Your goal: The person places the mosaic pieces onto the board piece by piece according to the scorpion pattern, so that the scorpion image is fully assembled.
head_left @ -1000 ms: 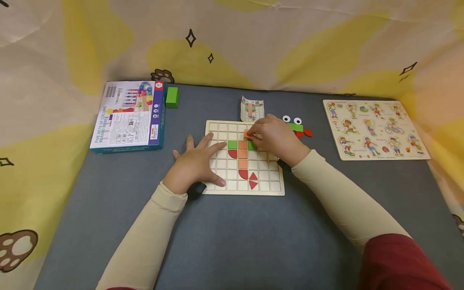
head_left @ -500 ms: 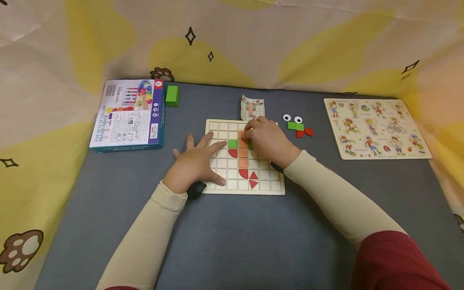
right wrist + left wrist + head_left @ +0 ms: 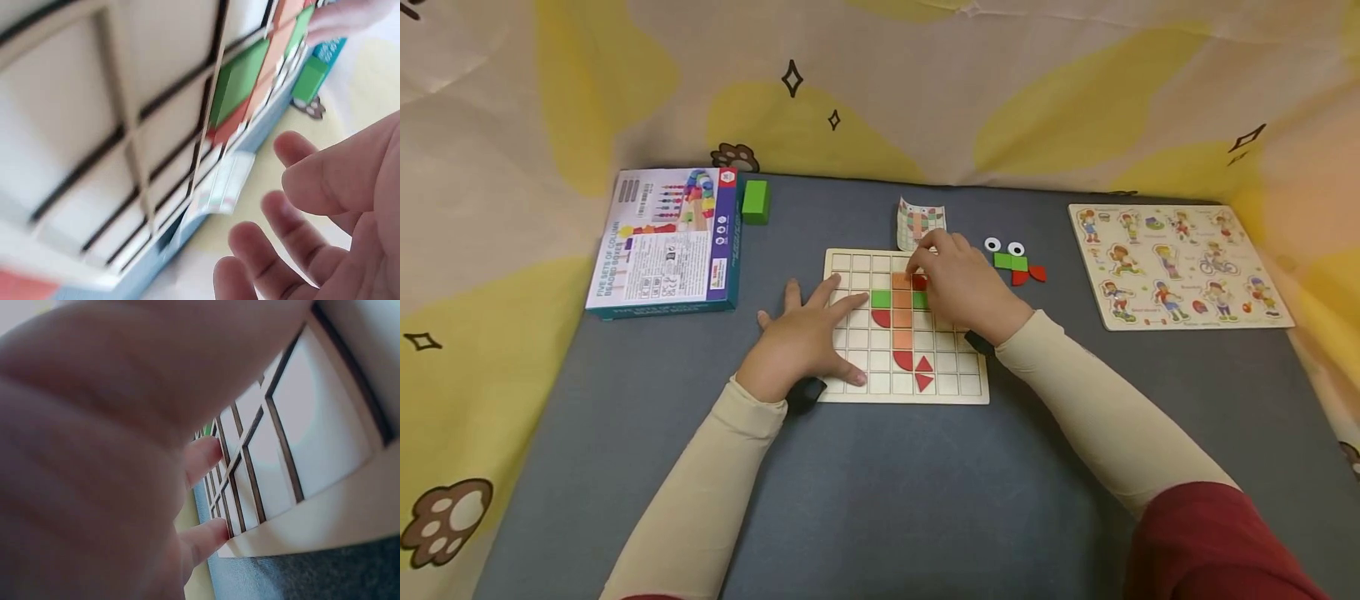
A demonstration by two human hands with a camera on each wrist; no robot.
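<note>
A wooden grid board lies on the table, its cells partly filled. My left hand rests on its left side, fingers spread; the left wrist view shows fingertips on the cells. My right hand is over the upper right of the board. In the right wrist view its fingers are loosely bent, holding nothing. Orange squares form a column, topped by one orange square beside a red piece. Green squares flank the column; red quarter circles and triangles sit lower.
Behind the board stands a curled pattern card. Right of it lie round eye pieces, green squares and red quarter circles. A picture puzzle board is far right, a toy box and green block left.
My right hand brought an orange square to the top of the column and let it go. It has since lifted slightly, showing the red piece beside it. My left hand has stayed put.
</note>
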